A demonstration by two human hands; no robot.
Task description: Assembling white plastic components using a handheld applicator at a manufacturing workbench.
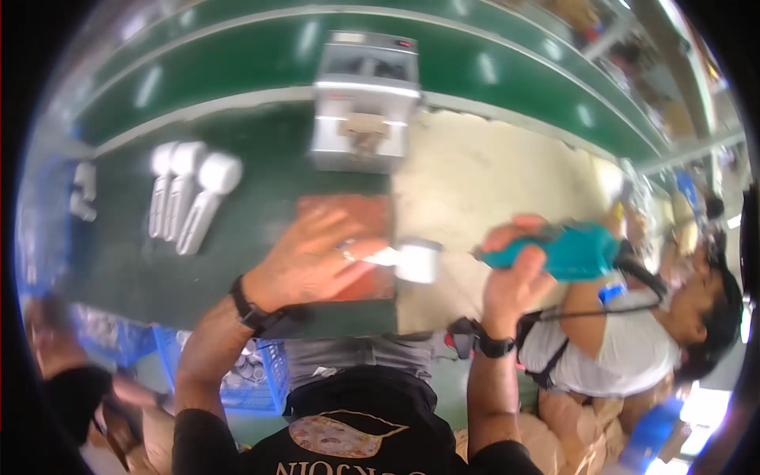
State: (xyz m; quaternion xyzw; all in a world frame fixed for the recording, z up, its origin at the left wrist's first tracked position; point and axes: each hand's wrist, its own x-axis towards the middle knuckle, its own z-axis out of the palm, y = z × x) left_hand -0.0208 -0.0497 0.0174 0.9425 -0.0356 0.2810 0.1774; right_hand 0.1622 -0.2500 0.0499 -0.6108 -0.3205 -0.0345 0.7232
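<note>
Far left: three white round-headed pieces (186, 161) lying side by side on the dark green tabletop (265, 150). My left hand (313, 257) is over the reddish mat (374, 212), fingers closed on the handle of another white piece (418, 262), head sticking out rightward over the cream board's (483, 174) edge. Silver machine (366, 119) sits behind. My right hand (518, 269) grips a teal power driver (586, 252), tip pointing left at the piece, not touching. Reads as a fastening step, tool not yet engaged. Next move calls for a steady left grip and careful tip alignment. Blurry; can't tell if a screw's loaded.
</note>
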